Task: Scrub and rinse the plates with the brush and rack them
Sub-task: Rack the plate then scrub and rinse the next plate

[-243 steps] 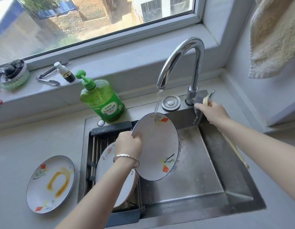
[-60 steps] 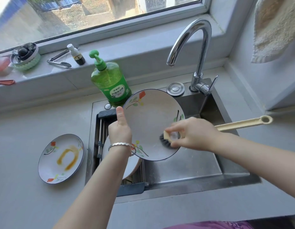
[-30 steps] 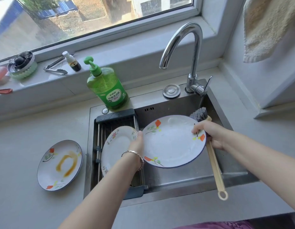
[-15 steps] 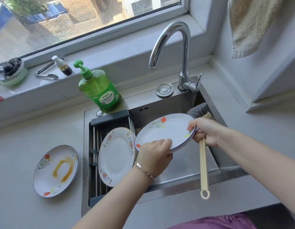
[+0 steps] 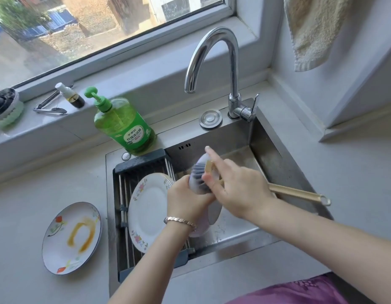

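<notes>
My left hand (image 5: pixel 187 200) grips a white plate (image 5: pixel 214 212) held nearly on edge over the steel sink (image 5: pixel 269 159). My right hand (image 5: pixel 238 187) holds the brush (image 5: pixel 297 193) near its head, and the dark bristles press against the plate's underside. The cream handle sticks out to the right over the sink rim. Washed floral plates (image 5: pixel 148 212) lean in the rack (image 5: pixel 124 194) at the sink's left side. A dirty plate (image 5: pixel 71 236) with an orange sauce smear lies on the counter at the left. Most of the held plate is hidden by my hands.
The curved tap (image 5: pixel 233 69) stands behind the sink with no water running. A green soap bottle (image 5: pixel 124 126) stands at the sink's back left corner. Tongs (image 5: pixel 49 108), a small dark bottle (image 5: pixel 70 96) and a scrubber (image 5: pixel 4 108) rest on the sill. A towel (image 5: pixel 317 29) hangs at top right.
The plate has been turned from nearly flat to on edge, its back facing me. My right hand has swung the brush round, so the bristles meet the plate and the handle points right.
</notes>
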Demonstrator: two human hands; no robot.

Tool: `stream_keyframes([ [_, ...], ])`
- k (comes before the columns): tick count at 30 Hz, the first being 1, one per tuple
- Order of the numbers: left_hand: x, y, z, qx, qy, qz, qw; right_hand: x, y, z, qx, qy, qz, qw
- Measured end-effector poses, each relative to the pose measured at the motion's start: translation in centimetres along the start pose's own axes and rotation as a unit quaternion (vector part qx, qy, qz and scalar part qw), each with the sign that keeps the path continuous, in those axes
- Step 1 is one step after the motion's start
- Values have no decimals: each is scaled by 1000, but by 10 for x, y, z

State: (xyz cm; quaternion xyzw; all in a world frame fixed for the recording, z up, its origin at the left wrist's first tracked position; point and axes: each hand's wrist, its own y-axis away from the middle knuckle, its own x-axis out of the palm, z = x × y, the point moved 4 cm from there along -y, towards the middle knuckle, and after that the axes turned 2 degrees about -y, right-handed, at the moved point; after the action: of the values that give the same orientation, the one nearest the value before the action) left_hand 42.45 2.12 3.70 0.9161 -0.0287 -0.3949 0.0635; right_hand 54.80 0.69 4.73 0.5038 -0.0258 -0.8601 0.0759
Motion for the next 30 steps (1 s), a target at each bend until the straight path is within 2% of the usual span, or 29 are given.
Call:
stream_keyframes([
  [3,-2,8,-2,30,-33,15,999,-8,-29,-42,168,-107,-2,980],
  [4,-2,9,-3,37,-35,16,999,-8,-32,-47,195,-142,-19,970],
  [5,-3,9,-5,36,-30,13,999,-9,-31,-44,190,-163,-45,967],
  [7,-4,8,-5,17,-12,-1,1000,-15,-22,-20,97,-170,-97,976],
  [9,-5,8,-4,12,-6,-1,1000,-16,-13,-4,34,-188,-106,976],
  [14,-14,13,-4,25,22,-5,999,-8,-39,-54,196,-277,-74,938],
  [18,-22,14,4,-23,99,-45,994,-18,-40,-31,123,-268,-97,951],
  [20,-27,14,5,-32,126,-54,990,-15,-41,-39,140,-295,-96,940],
  [23,-33,15,7,-47,189,-66,979,0,-49,-65,224,-309,-51,923],
  [28,-41,9,12,-68,269,-94,956,-5,-54,-60,157,-352,-102,917],
  [30,-43,8,9,-64,284,-104,951,5,-47,-68,173,-375,-69,908],
])
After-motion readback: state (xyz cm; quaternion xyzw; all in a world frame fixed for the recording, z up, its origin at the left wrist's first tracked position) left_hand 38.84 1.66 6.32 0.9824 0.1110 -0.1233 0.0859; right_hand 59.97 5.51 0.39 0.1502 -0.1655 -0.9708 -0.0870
